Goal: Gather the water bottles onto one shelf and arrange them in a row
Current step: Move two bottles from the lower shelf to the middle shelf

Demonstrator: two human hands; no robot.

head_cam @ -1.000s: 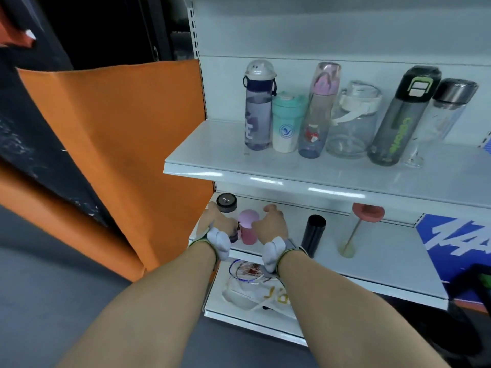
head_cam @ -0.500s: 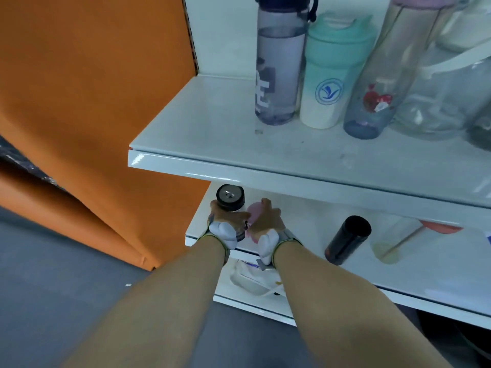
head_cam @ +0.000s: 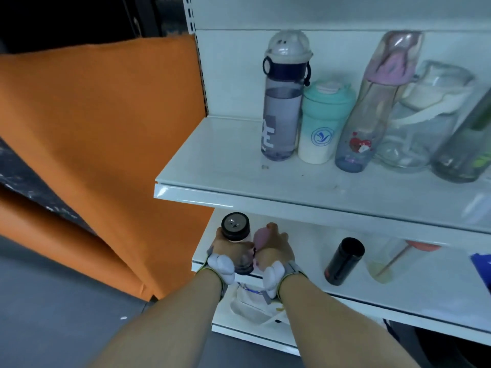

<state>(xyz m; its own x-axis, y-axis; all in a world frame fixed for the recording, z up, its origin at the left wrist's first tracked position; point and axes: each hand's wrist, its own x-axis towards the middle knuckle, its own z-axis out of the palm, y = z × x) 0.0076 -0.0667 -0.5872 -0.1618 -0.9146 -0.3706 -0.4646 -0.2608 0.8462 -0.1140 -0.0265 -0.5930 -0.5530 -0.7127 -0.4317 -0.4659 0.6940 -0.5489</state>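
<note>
Both hands low: left hand (head_cam: 225,248) grips black-capped bottle (head_cam: 236,235); right hand (head_cam: 273,248) fingers wrap pink bottle (head_cam: 261,236), mostly hidden.

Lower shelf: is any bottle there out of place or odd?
Yes. Four bottles stand on the lower shelf, apart from the upper row: the dark-capped bottle in the left hand, the pink bottle in the right hand, a black bottle and a clear bottle.

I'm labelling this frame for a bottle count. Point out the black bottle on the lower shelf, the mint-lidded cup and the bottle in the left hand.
black bottle (head_cam: 343,262), head view, mid body.
mint-lidded cup (head_cam: 321,134), head view, printed front.
dark-capped bottle (head_cam: 235,226), head view, cap top.
</note>
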